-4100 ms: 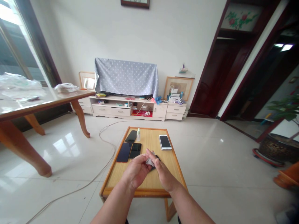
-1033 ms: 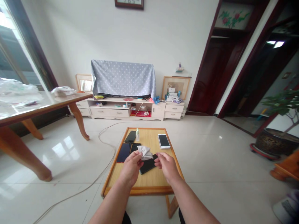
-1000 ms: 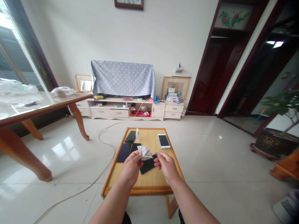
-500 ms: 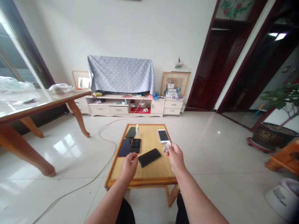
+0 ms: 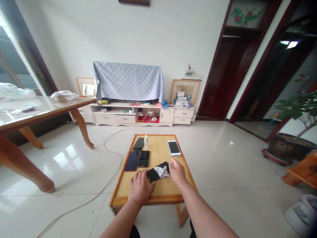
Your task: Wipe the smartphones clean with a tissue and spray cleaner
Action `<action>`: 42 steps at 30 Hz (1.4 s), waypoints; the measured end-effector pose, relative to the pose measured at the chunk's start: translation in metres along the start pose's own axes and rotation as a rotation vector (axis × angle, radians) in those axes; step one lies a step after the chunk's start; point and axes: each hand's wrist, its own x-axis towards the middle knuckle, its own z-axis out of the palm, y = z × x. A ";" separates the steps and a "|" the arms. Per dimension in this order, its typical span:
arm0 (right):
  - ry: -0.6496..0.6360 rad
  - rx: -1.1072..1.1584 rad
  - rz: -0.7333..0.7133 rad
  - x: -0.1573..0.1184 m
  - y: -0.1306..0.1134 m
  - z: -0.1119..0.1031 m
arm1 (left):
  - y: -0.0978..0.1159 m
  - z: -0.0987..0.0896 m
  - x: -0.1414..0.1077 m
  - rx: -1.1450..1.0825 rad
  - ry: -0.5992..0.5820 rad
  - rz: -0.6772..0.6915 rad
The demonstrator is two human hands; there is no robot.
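Cloth (image 5: pixel 161 172) placed on near phone (image 5: pixel 152 175); phone's left end uncovered. Left hand (image 5: pixel 141 187): fingers spread beside phone, gripping nothing. Right hand (image 5: pixel 176 171): fingers curled at phone's right end; grip indeterminate.

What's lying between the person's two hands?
The head view shows a black phone, partly covered by a pale cloth, between the left hand and right hand.

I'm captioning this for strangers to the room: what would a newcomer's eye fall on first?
Probably the large blue-grey polka-dot cloth, draped above the long white cabinet by the far wall. Nearer, a crumpled white cloth lies across a black rectangular phone on the low brown wooden table, between the bare left hand and right hand.
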 end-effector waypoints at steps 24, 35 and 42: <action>-0.420 -0.460 -0.342 -0.049 -0.030 0.048 | -0.008 0.006 0.007 -0.009 -0.101 0.005; -0.384 -0.461 -0.350 -0.058 -0.033 0.070 | -0.009 0.000 0.005 -0.024 -0.102 0.003; -0.250 -0.456 -0.249 -0.051 -0.035 0.065 | -0.009 -0.005 0.003 -0.048 -0.089 -0.018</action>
